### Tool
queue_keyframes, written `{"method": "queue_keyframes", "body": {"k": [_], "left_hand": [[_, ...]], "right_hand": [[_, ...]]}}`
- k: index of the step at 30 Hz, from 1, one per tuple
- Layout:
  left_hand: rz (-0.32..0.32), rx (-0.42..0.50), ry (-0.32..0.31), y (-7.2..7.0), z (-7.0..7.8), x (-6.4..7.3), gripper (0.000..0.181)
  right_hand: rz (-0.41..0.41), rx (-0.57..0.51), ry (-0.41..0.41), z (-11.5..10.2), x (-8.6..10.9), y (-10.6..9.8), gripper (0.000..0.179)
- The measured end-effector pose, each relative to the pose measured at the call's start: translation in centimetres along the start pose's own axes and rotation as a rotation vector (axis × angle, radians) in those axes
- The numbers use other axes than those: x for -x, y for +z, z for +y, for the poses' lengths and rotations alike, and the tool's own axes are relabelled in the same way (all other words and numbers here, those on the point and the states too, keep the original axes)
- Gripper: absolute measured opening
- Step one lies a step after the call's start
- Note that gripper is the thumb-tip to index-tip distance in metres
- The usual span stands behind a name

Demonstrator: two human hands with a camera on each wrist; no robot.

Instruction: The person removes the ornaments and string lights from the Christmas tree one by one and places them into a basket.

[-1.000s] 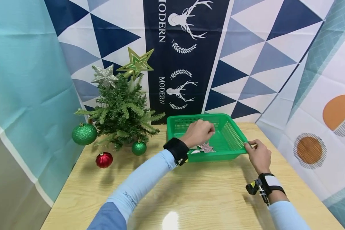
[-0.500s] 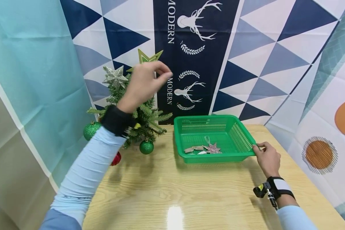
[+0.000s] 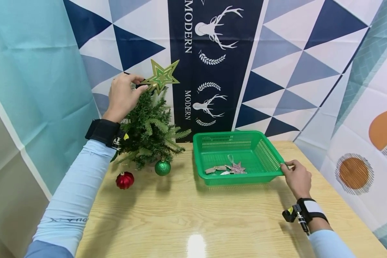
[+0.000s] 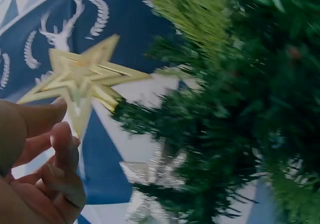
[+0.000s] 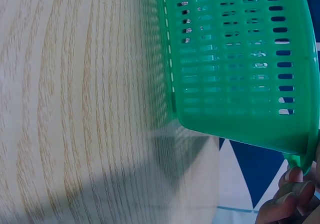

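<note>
We judge the five-pointed gold-and-green star [image 3: 161, 77] light, stiff plastic, best base-held; left hand [image 3: 123, 95] grip unclear, right hand [image 3: 297, 178] pinching green plastic basket [image 3: 245, 178]

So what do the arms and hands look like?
Left hand and right hand: bare. Light-blue sleeves, the left dark-lettered, darker blue higher up. Black wrist straps; the right has a white patch and a black device.

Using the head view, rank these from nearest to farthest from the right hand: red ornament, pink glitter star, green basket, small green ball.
1. Green basket: its right rim is in the right hand.
2. Pink glitter star: inside, near the front.
3. Small green ball: left of the basket.
4. Red ornament: farthest left.
</note>
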State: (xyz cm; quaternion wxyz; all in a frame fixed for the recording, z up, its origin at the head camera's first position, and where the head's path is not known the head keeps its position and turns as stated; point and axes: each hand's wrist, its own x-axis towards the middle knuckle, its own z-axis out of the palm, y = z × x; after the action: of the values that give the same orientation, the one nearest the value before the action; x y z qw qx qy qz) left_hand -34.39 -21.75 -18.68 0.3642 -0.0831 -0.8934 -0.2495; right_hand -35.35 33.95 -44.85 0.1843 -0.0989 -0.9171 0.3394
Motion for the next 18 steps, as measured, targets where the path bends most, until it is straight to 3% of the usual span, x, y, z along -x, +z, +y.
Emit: {"method": "queue_keyframes", "body": {"k": [7,18], "left_hand": [[0.001,-0.044,-0.031,0.4,-1.0,-0.5,0.025],[0.043,-0.106,0.009,1.0,-1.1,-0.4,0.023]], "right_hand": [[0.004,0.013,-0.003,0.0,-0.1,0.1,0.041],[-0.002,0.021,0.007,0.0,-0.1,0.1,0.041]]}}
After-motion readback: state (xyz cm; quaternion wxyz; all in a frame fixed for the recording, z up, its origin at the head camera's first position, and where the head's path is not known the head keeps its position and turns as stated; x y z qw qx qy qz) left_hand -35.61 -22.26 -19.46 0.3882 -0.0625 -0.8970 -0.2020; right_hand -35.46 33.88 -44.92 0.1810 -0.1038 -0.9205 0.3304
